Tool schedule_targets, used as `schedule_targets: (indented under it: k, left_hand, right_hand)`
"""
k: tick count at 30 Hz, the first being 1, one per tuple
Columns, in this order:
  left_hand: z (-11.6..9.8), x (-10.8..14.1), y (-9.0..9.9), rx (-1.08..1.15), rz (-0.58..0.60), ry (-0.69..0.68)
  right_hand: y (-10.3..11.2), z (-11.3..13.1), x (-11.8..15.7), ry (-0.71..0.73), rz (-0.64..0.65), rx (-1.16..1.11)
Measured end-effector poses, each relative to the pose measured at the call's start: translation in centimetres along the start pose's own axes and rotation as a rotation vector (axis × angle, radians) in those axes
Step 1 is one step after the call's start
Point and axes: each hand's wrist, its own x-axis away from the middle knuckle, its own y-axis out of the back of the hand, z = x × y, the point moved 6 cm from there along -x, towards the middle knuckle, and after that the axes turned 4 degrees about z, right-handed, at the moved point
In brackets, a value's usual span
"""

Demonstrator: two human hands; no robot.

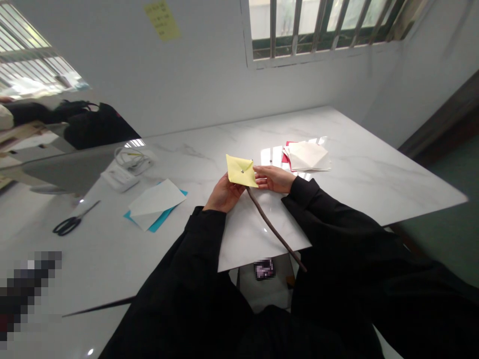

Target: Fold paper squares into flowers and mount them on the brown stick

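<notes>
A pinwheel of folded yellow paper (239,168) is held above the front part of the table, a small pin head at its middle. From beneath it a thin brown stick (275,230) slants down past the table's front edge. My left hand (223,193) is closed at the pinwheel's lower left, its fingers partly hidden behind the paper. At the right edge, my right hand (275,178) has its fingertips on the paper, some of them out of sight behind it. Beyond my right hand a small dark pin (271,161) lies on the table.
Cream paper sheets (309,155) lie over red paper at the right. Left of my hands are white and blue papers (159,202), black-handled scissors (73,224) and a white device with cable (119,178). A yellow note (162,20) hangs on the wall behind the white marbled table (392,169).
</notes>
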Motion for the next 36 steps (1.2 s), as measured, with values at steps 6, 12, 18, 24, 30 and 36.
schedule_targets:
  k: [6,12,18,24,30,36]
  left_hand:
    - [0.5,-0.1,-0.5,0.005,0.068,0.010]
    - [1.0,-0.1,-0.8,-0.022,0.112,0.015]
    - [1.0,-0.1,-0.8,-0.021,0.112,0.015]
    - [1.2,-0.3,-0.4,-0.031,0.099,0.027]
    - [1.1,-0.3,-0.4,-0.034,0.079,0.025]
    - [1.1,-0.2,-0.6,-0.015,0.085,0.025]
  right_hand:
    - [-0.3,-0.1,-0.1,0.039,0.017,-0.012]
    - [-0.3,-0.3,-0.2,0.052,0.011,0.013]
    - [-0.1,-0.2,-0.2,0.067,0.031,0.013]
    - [-0.1,-0.2,-0.2,0.034,0.018,0.008]
    - [0.1,-0.3,-0.3,0.027,0.014,0.023]
    - [0.0,-0.2,-0.2,0.010,0.012,0.025]
